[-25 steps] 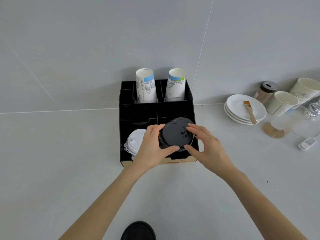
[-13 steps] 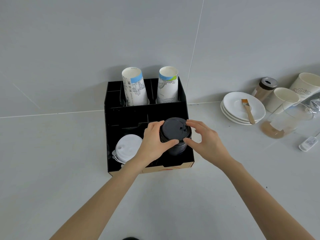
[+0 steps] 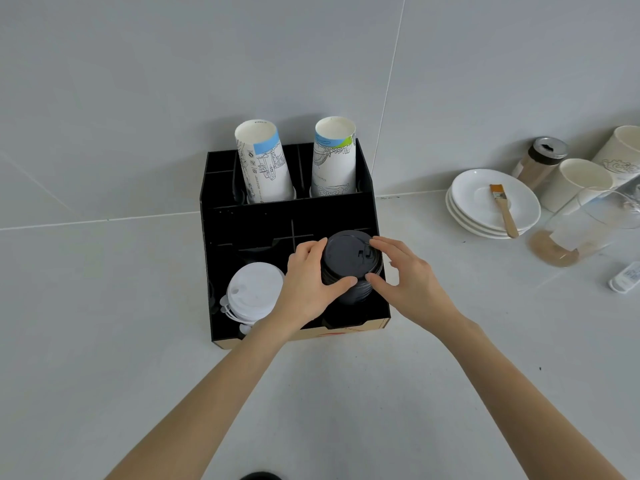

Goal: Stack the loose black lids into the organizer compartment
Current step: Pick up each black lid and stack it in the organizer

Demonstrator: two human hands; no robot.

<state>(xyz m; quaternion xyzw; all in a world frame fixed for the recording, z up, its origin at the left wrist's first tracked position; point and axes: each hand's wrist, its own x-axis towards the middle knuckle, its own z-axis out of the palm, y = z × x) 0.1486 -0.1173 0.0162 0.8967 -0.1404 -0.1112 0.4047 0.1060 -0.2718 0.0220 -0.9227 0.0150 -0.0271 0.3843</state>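
A black organizer [image 3: 214, 251] stands on the counter against the wall. A stack of black lids [image 3: 349, 268] sits in its front right compartment, rising above the rim. My left hand [image 3: 308, 282] grips the stack's left side, thumb across its front. My right hand [image 3: 405, 278] holds the right side with fingertips on the top lid's rim. A stack of white lids [image 3: 254, 291] fills the front left compartment. Part of another black lid [image 3: 258, 476] shows at the bottom edge.
Two upside-down paper cup stacks [image 3: 265, 164] [image 3: 334, 157] stand in the organizer's back row. To the right are stacked white plates [image 3: 485, 216] with a brush [image 3: 504, 211], a shaker jar [image 3: 543, 161], paper cups [image 3: 578, 181], a glass pitcher [image 3: 581, 230] and a small white device [image 3: 627, 278].
The view has shifted a little and the loose lid near the bottom edge has nearly left the frame. Both hands stay on the black lid stack, which sits slightly lower in its compartment.
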